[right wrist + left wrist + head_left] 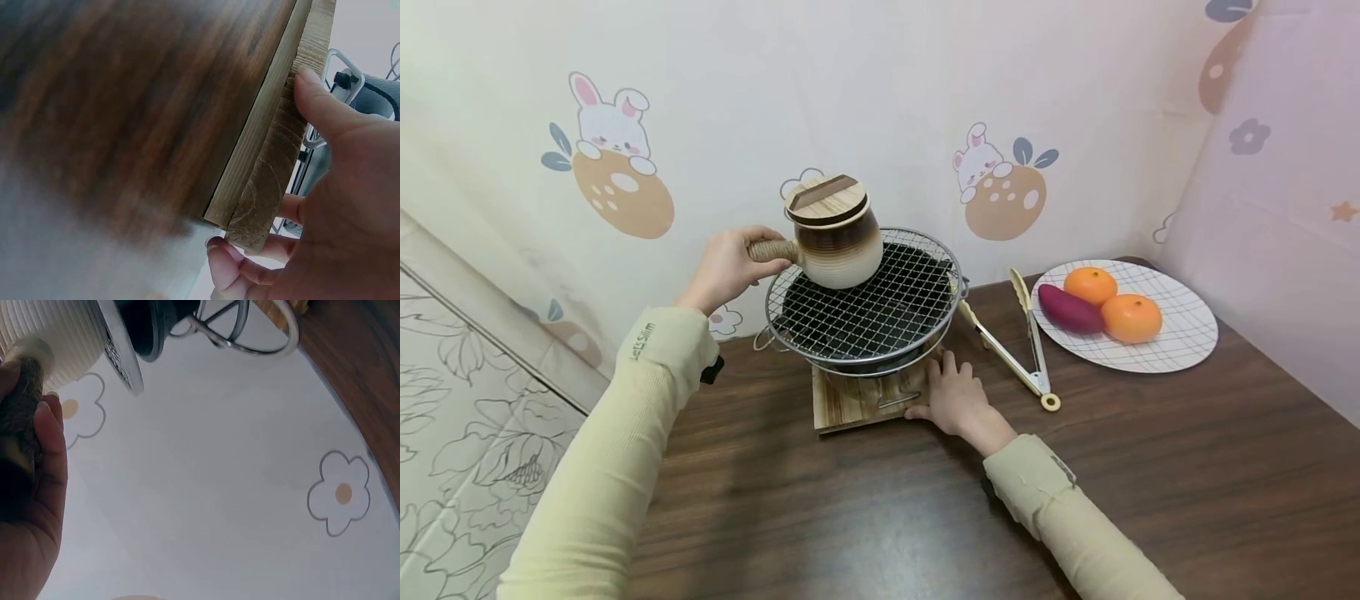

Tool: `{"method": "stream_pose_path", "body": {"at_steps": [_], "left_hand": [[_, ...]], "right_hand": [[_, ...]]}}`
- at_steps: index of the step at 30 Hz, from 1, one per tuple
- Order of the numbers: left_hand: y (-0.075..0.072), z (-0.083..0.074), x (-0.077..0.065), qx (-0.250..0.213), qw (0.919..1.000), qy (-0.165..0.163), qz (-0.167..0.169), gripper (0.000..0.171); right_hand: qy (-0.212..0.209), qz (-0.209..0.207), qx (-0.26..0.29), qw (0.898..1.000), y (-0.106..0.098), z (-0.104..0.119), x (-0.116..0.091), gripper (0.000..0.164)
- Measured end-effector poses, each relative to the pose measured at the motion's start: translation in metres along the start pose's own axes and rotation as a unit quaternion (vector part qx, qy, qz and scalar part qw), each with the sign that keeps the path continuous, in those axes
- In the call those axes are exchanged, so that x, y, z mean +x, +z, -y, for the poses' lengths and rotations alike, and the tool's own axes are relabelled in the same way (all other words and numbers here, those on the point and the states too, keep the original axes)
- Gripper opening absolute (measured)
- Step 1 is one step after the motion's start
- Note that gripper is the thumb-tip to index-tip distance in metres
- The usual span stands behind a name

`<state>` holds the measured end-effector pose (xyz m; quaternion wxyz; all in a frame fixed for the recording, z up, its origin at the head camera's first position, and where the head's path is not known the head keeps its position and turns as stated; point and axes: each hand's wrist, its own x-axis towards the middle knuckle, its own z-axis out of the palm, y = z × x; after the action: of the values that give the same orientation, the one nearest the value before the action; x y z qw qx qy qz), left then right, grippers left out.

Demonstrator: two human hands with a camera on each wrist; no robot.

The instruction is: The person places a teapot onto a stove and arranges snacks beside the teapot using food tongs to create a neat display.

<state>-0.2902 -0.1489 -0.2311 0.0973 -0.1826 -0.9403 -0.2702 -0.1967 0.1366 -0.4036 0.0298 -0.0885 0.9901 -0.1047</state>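
My left hand (726, 262) grips the rope-wrapped handle (771, 251) of a brown-and-cream ceramic pot (842, 258) with a striped wooden lid (825, 200). In the head view the pot overlaps the back left of a round wire grill grate (887, 321) on a dark stove. The left wrist view shows thumb and fingers (53, 447) round the handle. Under the stove lies a square wooden board (842, 410). My right hand (955, 396) holds that board at its front right corner, thumb along the front edge, fingers on the right side.
Cream-tipped tongs (1036, 342) lie spread on the dark wooden table (880, 517), right of the stove. Beyond them, a white checked plate (1187, 333) bears two oranges (1131, 318) and a purple sweet potato (1070, 310). A rabbit-print covering (880, 100) rises behind the stove.
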Motion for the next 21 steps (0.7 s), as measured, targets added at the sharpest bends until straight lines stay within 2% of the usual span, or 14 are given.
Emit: {"method": "stream_pose_path", "body": {"at_steps": [7, 15, 21], "left_hand": [[-0.0041, 0.0022, 0.0054, 0.003, 0.9999, 0.0, 0.014, 0.031], [-0.0038, 0.0028, 0.0088, 0.025, 0.9994, 0.024, 0.001, 0.033], [-0.0036, 0.002, 0.0088, 0.038, 0.999, 0.024, -0.002, 0.035]], "right_hand": [[-0.001, -0.001, 0.003, 1.0, -0.0003, 0.0007, -0.0008, 0.091], [0.004, 0.003, 0.004, 1.0, -0.0012, 0.0003, -0.0002, 0.091], [0.005, 0.009, 0.009, 1.0, -0.0021, 0.0005, -0.0003, 0.091]]}}
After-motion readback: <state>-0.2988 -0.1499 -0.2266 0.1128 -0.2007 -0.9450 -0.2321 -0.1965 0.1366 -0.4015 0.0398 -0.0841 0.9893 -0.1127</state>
